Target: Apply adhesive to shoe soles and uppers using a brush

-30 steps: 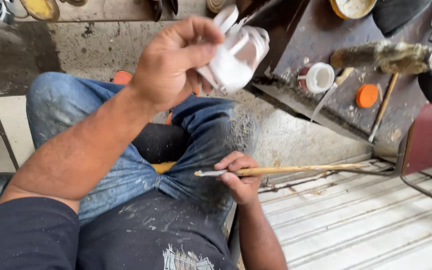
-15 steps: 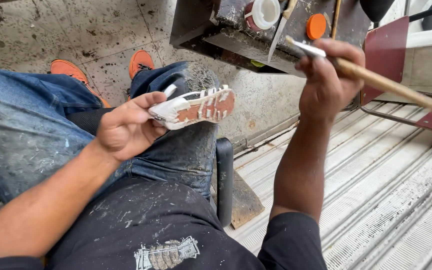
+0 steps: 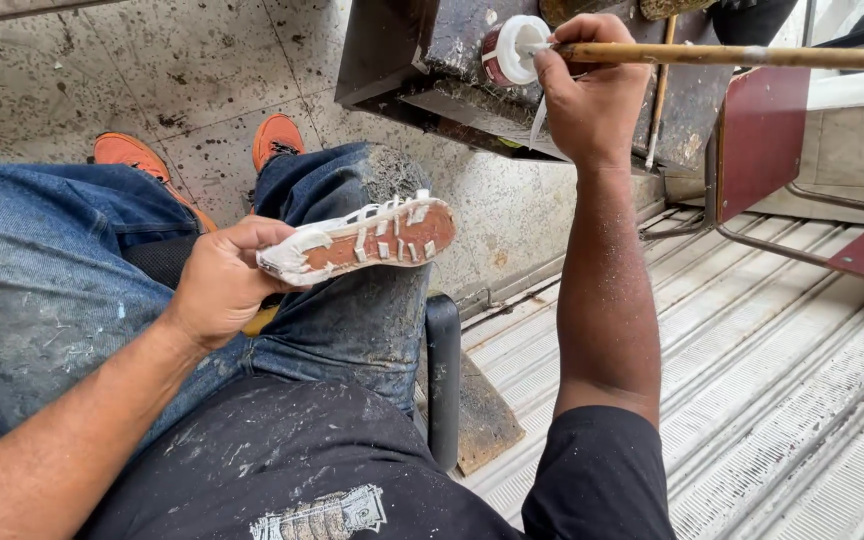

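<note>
My left hand [image 3: 220,280] grips a small shoe [image 3: 362,240] sole up over my right knee; the sole is brown with white studs and a white rim. My right hand [image 3: 590,85] is raised to the dark, stained workbench [image 3: 422,60] and holds a long wooden-handled brush [image 3: 752,56], its tip at a small white pot [image 3: 512,50] standing on the bench.
I sit in paint-flecked jeans with orange shoes [image 3: 132,152] on a spotted concrete floor. A black seat edge [image 3: 442,370] stands by my right thigh. Ribbed metal sheeting [image 3: 752,380] covers the floor on the right, next to a dark red metal frame [image 3: 762,130].
My left hand brought the shoe down from the bench to my knee and turned it sole up. My right hand rose from my lap to the pot on the bench with the brush.
</note>
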